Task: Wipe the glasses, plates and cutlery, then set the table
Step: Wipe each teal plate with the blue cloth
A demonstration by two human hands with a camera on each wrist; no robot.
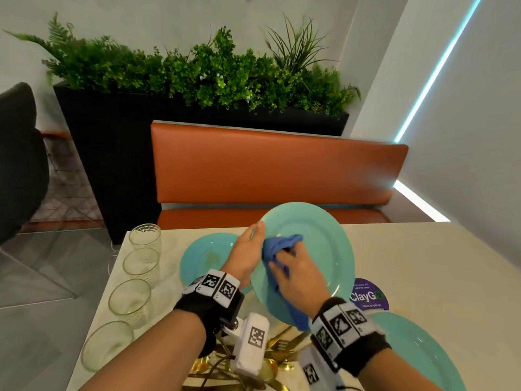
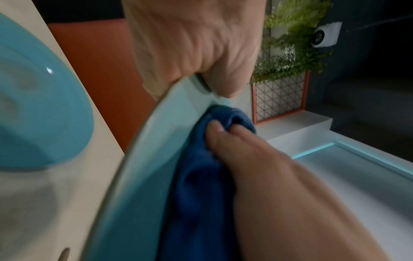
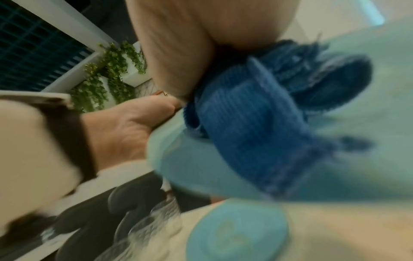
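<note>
My left hand (image 1: 248,249) grips the left rim of a turquoise plate (image 1: 318,244), tilted up above the table. My right hand (image 1: 296,275) holds a bunched blue cloth (image 1: 277,246) against the plate's face. The left wrist view shows the thumb of my left hand (image 2: 214,77) clamped over the plate's rim (image 2: 156,134), with the cloth (image 2: 201,176) under my right hand (image 2: 245,159). In the blurred right wrist view the cloth (image 3: 257,114) lies on the plate (image 3: 357,159). A second plate (image 1: 205,258) lies flat behind my left hand, a third plate (image 1: 423,351) at the lower right. Gold cutlery (image 1: 276,359) lies below my wrists.
Several clear glasses (image 1: 132,297) stand in a row along the table's left edge (image 1: 93,328). A purple round sticker (image 1: 369,294) sits right of the held plate. Beyond the table are an orange bench (image 1: 267,170) and a black planter (image 1: 112,142).
</note>
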